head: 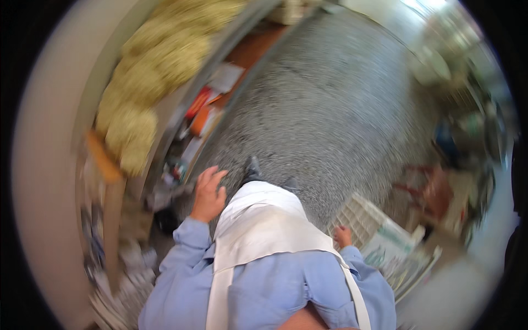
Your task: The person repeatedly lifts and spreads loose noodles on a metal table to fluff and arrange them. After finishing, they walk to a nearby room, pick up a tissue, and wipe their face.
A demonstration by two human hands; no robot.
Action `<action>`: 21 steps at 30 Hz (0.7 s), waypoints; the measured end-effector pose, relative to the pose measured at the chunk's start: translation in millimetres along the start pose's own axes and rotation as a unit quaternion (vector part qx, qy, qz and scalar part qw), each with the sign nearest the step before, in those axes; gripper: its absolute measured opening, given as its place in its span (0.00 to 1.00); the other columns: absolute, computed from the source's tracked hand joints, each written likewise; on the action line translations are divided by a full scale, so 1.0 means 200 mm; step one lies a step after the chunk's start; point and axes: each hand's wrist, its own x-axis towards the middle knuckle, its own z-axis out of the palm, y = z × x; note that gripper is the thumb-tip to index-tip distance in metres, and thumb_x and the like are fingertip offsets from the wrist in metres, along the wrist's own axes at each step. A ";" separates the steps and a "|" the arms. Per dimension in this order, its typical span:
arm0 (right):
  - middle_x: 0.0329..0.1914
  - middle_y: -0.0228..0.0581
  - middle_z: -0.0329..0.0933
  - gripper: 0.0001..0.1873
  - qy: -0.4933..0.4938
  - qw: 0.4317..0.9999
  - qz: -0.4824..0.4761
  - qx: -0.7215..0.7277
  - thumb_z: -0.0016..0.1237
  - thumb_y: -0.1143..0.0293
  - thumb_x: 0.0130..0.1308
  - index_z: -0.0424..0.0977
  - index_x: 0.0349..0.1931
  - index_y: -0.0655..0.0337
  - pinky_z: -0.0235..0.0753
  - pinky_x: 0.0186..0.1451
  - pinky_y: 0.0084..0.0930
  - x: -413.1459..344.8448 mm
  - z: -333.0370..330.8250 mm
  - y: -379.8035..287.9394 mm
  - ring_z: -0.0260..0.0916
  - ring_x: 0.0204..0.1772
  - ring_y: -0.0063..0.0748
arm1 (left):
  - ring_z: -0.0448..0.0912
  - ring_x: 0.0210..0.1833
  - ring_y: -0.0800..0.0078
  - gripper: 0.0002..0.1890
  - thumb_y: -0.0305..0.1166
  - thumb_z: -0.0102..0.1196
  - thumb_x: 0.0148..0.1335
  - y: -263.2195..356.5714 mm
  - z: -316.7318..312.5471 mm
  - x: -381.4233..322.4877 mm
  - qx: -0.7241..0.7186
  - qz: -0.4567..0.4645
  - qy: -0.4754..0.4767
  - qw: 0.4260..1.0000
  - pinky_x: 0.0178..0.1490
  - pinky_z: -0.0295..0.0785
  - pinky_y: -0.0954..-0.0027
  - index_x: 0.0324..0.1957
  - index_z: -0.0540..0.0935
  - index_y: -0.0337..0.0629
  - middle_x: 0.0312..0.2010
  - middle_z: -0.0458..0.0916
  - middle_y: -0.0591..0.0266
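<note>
My left hand (208, 196) hangs in the air beside the white apron (264, 231). Its fingers are apart and hold nothing; a low shelf with mixed items lies just beyond it. On the other side of the apron, my right hand (342, 236) is curled, with no object visible in it. A white plastic crate (358, 216) with a grid pattern stands nearest to that hand; whether they touch cannot be told. My dark shoes (253, 167) show on the speckled grey floor (321, 111). Much of the view is blurred.
Yellow, fibrous-looking bundles (165, 62) are heaped on a long surface at left. Below its edge, a shelf (258, 43) holds red and orange packages (201, 119). At right stand a reddish-brown stool or chair (438, 192) and blurred clutter. The grey floor stretches ahead between both sides.
</note>
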 end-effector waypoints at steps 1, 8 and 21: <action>0.29 0.41 0.73 0.22 -0.039 0.999 -0.021 -0.017 0.50 0.66 0.59 0.68 0.52 0.69 0.70 0.22 0.27 0.05 -0.01 -0.03 0.70 0.24 0.30 | 0.65 0.59 0.49 0.23 0.21 0.52 0.48 0.00 0.01 -0.07 0.006 -0.030 0.009 0.999 0.63 0.59 0.56 0.50 0.76 0.42 0.53 0.69 0.47; 0.32 0.40 0.74 0.18 -0.104 0.975 -0.113 -0.159 0.49 0.66 0.60 0.70 0.48 0.67 0.73 0.25 0.27 0.32 -0.12 -0.48 0.72 0.27 0.31 | 0.64 0.59 0.48 0.25 0.17 0.46 0.45 0.01 0.04 -0.50 0.007 -0.163 0.100 0.982 0.63 0.59 0.56 0.50 0.75 0.40 0.54 0.68 0.47; 0.21 0.32 0.72 0.13 -0.127 0.935 -0.236 -0.232 0.49 0.65 0.62 0.75 0.42 0.65 0.65 0.19 0.21 0.23 0.32 -0.96 0.67 0.20 0.21 | 0.51 0.69 0.46 0.40 0.17 0.45 0.43 -0.14 -0.06 -0.99 0.027 -0.275 0.195 0.941 0.67 0.53 0.54 0.65 0.59 0.41 0.66 0.53 0.47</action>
